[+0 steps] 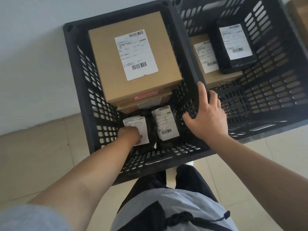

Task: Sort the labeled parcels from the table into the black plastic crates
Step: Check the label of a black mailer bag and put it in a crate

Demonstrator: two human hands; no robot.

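- The right hand (205, 116) has its fingers (204, 90) spread and curled over the rim between the two crates, thumb on the inner wall of the left crate (80, 90), gripping that rim.
- The left hand (129, 133) is down inside the left crate, resting on the label of a black bag (138, 129); its fingers are folded under and hidden, so whether they pinch the bag or only press on it cannot be told.
- A second black bag (166, 124), label up, lies just beside the first on the crate floor, toward the right wall.
- A big box (133, 62) with a white label fills the far half of the left crate; it sits on a lower box (146, 105) whose near edge shows beneath it.
- The right crate (275, 77) stands touching the left one. In it a flat box (216, 77) lies against the shared wall, and a black parcel (236, 47) with a label lies on top of it, partly overhanging.
- Both crates stand on a pale tiled floor (41, 147) against a light wall (30, 47).
- The person's dark trousers (166, 189) and grey top (166, 207) show at the bottom edge.
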